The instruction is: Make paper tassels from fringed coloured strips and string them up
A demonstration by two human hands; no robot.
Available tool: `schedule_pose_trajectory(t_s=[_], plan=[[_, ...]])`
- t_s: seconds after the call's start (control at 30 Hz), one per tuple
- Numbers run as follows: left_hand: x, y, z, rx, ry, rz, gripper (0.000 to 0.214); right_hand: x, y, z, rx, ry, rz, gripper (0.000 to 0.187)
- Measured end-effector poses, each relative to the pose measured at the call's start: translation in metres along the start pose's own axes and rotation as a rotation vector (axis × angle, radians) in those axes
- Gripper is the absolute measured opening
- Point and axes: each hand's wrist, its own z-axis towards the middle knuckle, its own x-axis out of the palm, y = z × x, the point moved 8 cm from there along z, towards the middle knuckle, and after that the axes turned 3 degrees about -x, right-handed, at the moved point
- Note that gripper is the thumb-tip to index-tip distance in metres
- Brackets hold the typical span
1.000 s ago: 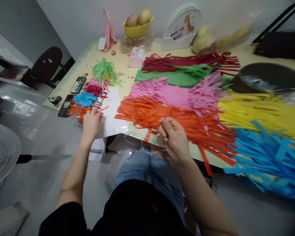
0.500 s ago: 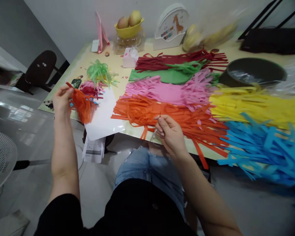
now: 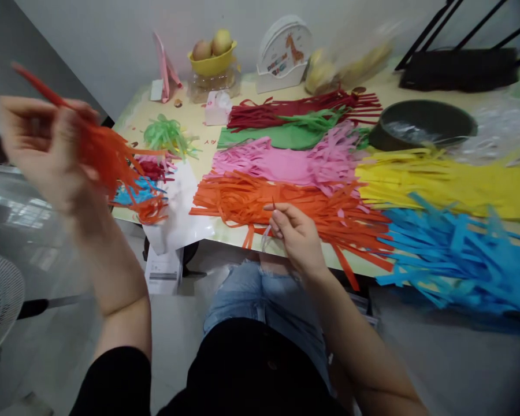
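Note:
My left hand (image 3: 52,144), raised at the left above the table's edge, is closed around an orange paper tassel (image 3: 106,153). Its fringe hangs to the right and a twisted end sticks up past the fingers. Low over the front edge, my right hand (image 3: 297,234) pinches a thin clear strip (image 3: 265,238); a small dark tip shows above the fingertips. Just behind that hand lies a stack of orange fringed paper (image 3: 225,199). Pink fringed paper (image 3: 286,162), green paper (image 3: 268,137) and dark red fringed paper (image 3: 286,111) lie further back.
Yellow (image 3: 450,179) and blue fringed paper (image 3: 468,254) spread to the right, by a dark bowl (image 3: 420,124). Green tassels (image 3: 164,136) and blue tassels (image 3: 141,190) lie at the left near a white sheet (image 3: 184,199). A fan (image 3: 2,306) stands at far left.
My left hand has lifted the orange tassel up and to the left, off the table's left end. My right hand keeps its pinch in nearly the same place. The view has shifted slightly.

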Motion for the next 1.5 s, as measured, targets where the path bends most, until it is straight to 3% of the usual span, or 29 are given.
schedule_pose_trajectory(t_s=[0.07, 0.13, 0.23, 0.33, 0.6, 0.83, 1.07, 1.5], plan=[[0.043, -0.012, -0.051, -0.107, 0.277, -0.125, 0.042, 0.001, 0.02, -0.003, -0.055, -0.016, -0.057, 0.031], [0.075, -0.005, -0.114, -0.358, 0.428, -0.069, 0.026, 0.004, 0.044, -0.009, -0.11, -0.035, -0.097, 0.025], [0.095, 0.006, -0.189, -0.619, 0.44, -0.076, 0.023, 0.014, 0.073, -0.018, -0.183, 0.005, -0.182, 0.016], [0.107, 0.014, -0.221, -0.743, 0.402, -0.158, 0.025, 0.022, 0.082, -0.021, -0.211, 0.076, -0.256, 0.014], [0.123, 0.011, -0.225, -0.756, 0.402, -0.157, 0.026, 0.01, 0.068, -0.015, -0.151, 0.089, -0.282, 0.021], [0.121, 0.004, -0.219, -0.625, 0.404, -0.03, 0.022, 0.011, 0.064, -0.011, -0.099, 0.132, -0.235, 0.021], [0.118, -0.007, -0.21, -0.401, 0.4, 0.182, 0.016, 0.008, 0.055, 0.0, 0.018, 0.148, -0.145, 0.024], [0.123, -0.007, -0.211, -0.417, 0.425, 0.141, 0.015, 0.012, 0.058, 0.001, 0.057, 0.202, 0.019, 0.025]])
